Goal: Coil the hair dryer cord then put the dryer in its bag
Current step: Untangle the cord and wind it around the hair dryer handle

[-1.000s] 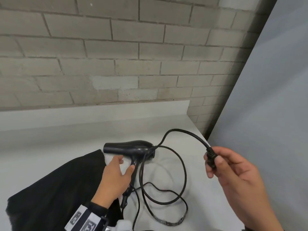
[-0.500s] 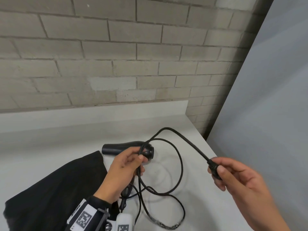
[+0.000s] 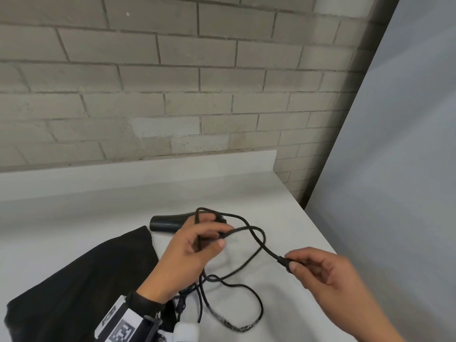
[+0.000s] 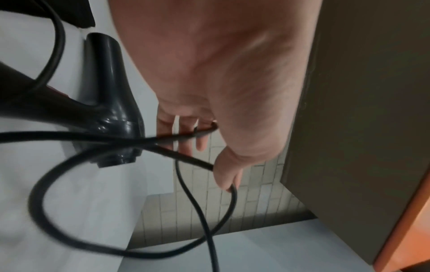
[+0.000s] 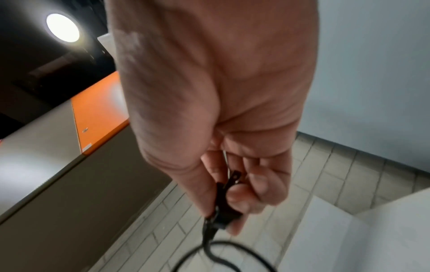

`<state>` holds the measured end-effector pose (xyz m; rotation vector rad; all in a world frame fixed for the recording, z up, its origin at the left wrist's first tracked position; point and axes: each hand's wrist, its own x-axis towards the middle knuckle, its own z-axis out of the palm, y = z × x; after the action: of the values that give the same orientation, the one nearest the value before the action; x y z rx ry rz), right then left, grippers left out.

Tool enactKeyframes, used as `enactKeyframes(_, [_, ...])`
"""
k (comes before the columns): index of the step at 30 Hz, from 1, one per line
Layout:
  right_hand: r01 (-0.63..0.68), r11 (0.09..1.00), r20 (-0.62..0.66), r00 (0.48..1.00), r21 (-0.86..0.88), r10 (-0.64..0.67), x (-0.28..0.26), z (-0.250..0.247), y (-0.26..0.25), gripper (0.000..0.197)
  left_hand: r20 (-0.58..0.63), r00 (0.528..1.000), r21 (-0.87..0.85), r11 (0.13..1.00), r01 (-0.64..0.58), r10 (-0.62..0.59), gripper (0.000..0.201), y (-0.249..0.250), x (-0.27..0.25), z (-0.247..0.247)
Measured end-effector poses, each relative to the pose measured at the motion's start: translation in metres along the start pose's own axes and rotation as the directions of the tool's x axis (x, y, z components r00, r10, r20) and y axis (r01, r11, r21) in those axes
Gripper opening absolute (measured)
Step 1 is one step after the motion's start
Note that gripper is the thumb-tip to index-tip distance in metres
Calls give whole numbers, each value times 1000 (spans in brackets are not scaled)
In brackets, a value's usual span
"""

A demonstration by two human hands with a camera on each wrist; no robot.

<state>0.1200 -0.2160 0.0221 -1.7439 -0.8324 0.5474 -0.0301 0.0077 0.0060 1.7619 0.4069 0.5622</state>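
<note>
Cord [image 3: 256, 239] is held at two stations. Left hand [image 3: 190, 253] has gathered loops of it between thumb and curled fingers, raised just above the dryer; the left wrist view confirms strands crossing under the fingers [image 4: 184, 132]. Right hand [image 3: 328, 270] pinches the plug [image 3: 283, 261] between thumb and forefinger, blades pointing back into the palm in the right wrist view, with a short run of cord stretched from plug to left hand.

Hair dryer [image 3: 165, 222] lies on the white counter [image 3: 283, 213], nozzle pointing left, partly hidden behind the left hand. Remaining cord trails loose on the counter near the person, crossing itself more than once. Black bag [image 3: 74, 280] lies flat at the left, just beside the dryer; its mouth is not discernible.

Judgement: coiling is under way and incomplete; bagging is not begun.

Risks noted:
- Crossed strands on the counter may draw into a knot if the next loop is pulled rather than laid.
- Loops in the left hand are uneven and lightly held; a tug from the right could spill them.
- Tension on the cord could drag the unheld dryer toward the right edge of the counter.
</note>
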Motion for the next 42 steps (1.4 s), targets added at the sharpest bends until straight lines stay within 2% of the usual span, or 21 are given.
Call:
enactKeyframes(3, [-1,999,-76,997,50,4,9,23,2,18,112,991,19,997,-71,68,24,9,-4,8])
enactKeyframes(6, [5,987,-167,986,160,23,18,46,2,21,225,970,111,987,-114,86,30,12,-7,17])
enactKeyframes(8, [-27,941,-137,988,338,77,22,57,3,34,286,953,202,966,-162,99,32,11,-8,22])
enactKeyframes(10, [-94,853,-56,988,514,142,24,63,2,47,338,933,257,941,-220,126,32,12,-10,26])
enactKeyframes(12, [-147,799,-49,975,583,215,27,67,3,40,373,918,276,929,-246,132,29,14,-12,26])
enactKeyframes(14, [-175,785,-118,947,594,299,30,67,9,25,358,924,272,932,-241,134,25,16,-15,22])
enactKeyframes(16, [-161,799,-206,919,580,335,33,59,17,18,264,951,263,937,-231,161,27,17,-15,13])
enactKeyframes(18, [-136,798,-266,899,587,348,34,45,20,18,162,973,223,955,-197,162,32,19,-16,0])
enactKeyframes(21, [-146,781,-267,889,608,373,31,24,25,23,92,985,143,977,-156,144,32,23,-15,-18])
enactKeyframes(25, [-237,830,-244,883,505,400,28,4,40,28,8,983,-22,983,-182,183,18,28,-12,-27])
enactKeyframes(30, [-342,911,-117,919,230,375,22,-1,51,29,-150,962,-246,933,-261,230,17,34,-10,-16])
enactKeyframes(32, [-396,914,-10,917,92,399,19,4,54,29,-145,960,-302,914,-272,238,25,32,-7,-12])
enactKeyframes(34, [-407,906,104,903,-113,418,17,14,58,25,-83,963,-368,890,-267,254,35,31,-5,-8])
enactKeyframes(37, [-237,858,150,930,-456,336,18,33,63,12,68,965,-403,892,-206,254,38,33,-5,-1])
enactKeyframes(38, [-171,818,159,940,-549,303,19,39,63,26,117,964,-393,903,-175,238,39,34,-6,0])
enactKeyframes(40, [-36,806,217,955,-591,202,23,50,63,51,212,950,-328,932,-152,230,40,36,-8,2])
enactKeyframes(42, [90,858,278,959,-506,63,28,61,56,45,304,921,-245,954,-173,245,40,42,-9,7])
